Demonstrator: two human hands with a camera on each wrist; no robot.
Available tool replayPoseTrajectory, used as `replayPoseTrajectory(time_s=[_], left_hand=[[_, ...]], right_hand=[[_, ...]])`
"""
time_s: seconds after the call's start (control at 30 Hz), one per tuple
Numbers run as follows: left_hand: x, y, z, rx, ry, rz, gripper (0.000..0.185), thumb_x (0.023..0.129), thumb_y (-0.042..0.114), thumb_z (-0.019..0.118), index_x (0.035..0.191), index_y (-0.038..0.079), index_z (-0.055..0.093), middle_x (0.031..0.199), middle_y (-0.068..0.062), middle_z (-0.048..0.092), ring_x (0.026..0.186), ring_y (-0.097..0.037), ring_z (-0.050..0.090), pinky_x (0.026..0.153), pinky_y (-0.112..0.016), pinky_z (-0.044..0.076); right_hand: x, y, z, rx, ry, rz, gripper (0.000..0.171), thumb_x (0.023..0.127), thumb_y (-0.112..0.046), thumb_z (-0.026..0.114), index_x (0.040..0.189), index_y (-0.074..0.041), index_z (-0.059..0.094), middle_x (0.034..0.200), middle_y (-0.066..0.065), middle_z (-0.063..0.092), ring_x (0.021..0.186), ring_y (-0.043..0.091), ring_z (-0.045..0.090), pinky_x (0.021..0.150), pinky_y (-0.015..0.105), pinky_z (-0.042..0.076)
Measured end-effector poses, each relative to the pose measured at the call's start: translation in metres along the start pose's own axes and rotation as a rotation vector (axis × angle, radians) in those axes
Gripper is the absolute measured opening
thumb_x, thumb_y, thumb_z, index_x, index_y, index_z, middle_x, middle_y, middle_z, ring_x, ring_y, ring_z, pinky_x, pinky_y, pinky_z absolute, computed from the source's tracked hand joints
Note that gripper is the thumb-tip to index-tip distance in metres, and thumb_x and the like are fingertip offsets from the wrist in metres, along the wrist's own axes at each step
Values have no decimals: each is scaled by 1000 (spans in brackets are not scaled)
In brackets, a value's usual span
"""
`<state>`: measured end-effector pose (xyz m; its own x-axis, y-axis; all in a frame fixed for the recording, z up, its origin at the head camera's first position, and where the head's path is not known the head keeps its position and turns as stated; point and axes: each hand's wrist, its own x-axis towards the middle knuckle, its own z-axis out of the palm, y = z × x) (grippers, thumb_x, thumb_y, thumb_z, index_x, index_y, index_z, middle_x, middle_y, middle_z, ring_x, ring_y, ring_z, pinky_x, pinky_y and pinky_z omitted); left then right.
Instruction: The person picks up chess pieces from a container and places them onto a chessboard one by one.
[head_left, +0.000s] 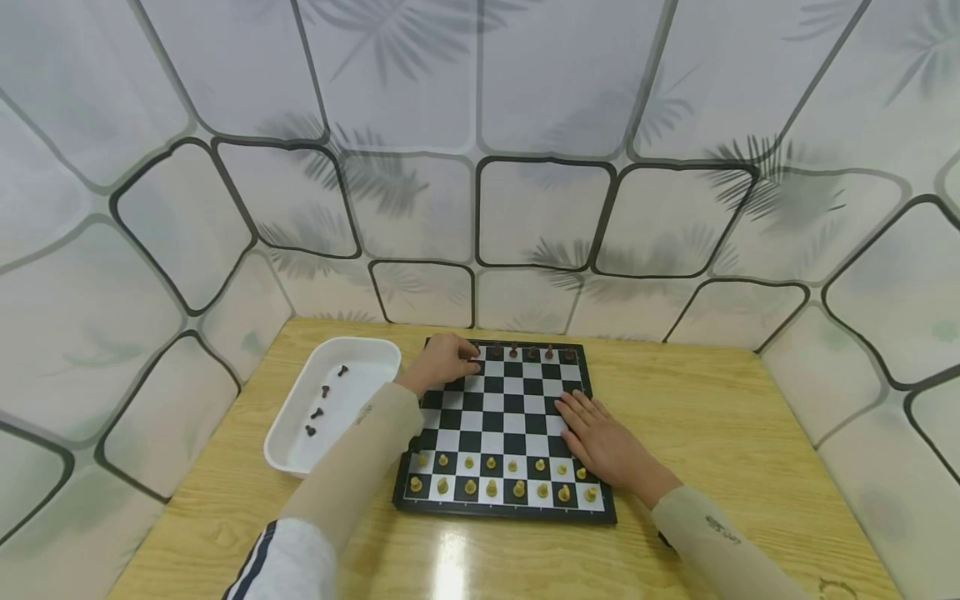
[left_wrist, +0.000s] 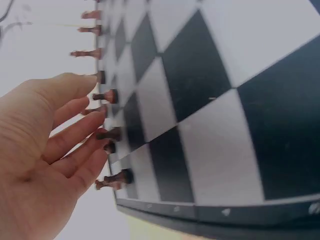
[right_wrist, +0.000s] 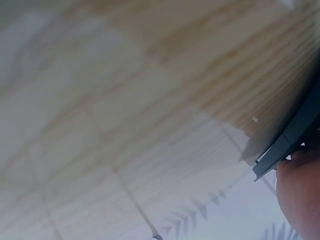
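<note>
Your left hand (head_left: pixel 442 360) is at the far left corner of the chessboard (head_left: pixel 504 417), which lies flat on the wooden worktop (head_left: pixel 712 433). In the left wrist view its fingers (left_wrist: pixel 75 135) are loosely bent and spread, their tips against the dark pieces (left_wrist: pixel 111 134) in the board's back row. Whether this grip actually pinches one piece, you cannot tell; fingertips touch at least one or two of them.

Your right hand (head_left: pixel 607 446) lies flat on the board's right side, palm down, fingers straight and close together, pointing to the far edge. That grip holds nothing, only presses on the squares. The right wrist view shows just the board's dark edge (right_wrist: pixel 295 130) and worktop grain.

More dark pieces (head_left: pixel 531 352) stand along the board's far edge, right of your left hand. Light pieces (head_left: pixel 491 477) fill the two rows at the board's near edge; the middle squares are bare.

Just left of the board sits a white tray (head_left: pixel 300 450) with four dark pieces (head_left: pixel 322 402) lying loose in it. Your left forearm crosses between tray and board.
</note>
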<state>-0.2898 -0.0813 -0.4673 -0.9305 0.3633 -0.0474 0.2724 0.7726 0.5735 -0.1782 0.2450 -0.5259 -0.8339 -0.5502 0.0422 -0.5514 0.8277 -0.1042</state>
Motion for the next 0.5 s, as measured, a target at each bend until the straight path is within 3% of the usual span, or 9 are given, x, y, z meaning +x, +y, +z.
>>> replayPoseTrajectory(time_s=[0.27, 0.5], left_hand=[[-15, -9, -32, -103, 62, 24, 30, 102, 22, 68, 124, 2, 76, 120, -14, 77, 110, -29, 73, 95, -43, 60], [-38, -29, -64, -96, 181, 27, 29, 103, 23, 67, 123, 3, 77, 117, -16, 78, 110, -33, 74, 93, -49, 60]], right_hand=[[0, 0, 0, 8, 6, -10, 59, 112, -36, 47, 161, -3, 41, 168, 16, 40, 159, 38, 31, 128, 55, 30], [-1, 0, -1, 8, 5, -9, 59, 112, -36, 47, 161, -3, 41, 168, 16, 39, 159, 39, 31, 128, 56, 29]])
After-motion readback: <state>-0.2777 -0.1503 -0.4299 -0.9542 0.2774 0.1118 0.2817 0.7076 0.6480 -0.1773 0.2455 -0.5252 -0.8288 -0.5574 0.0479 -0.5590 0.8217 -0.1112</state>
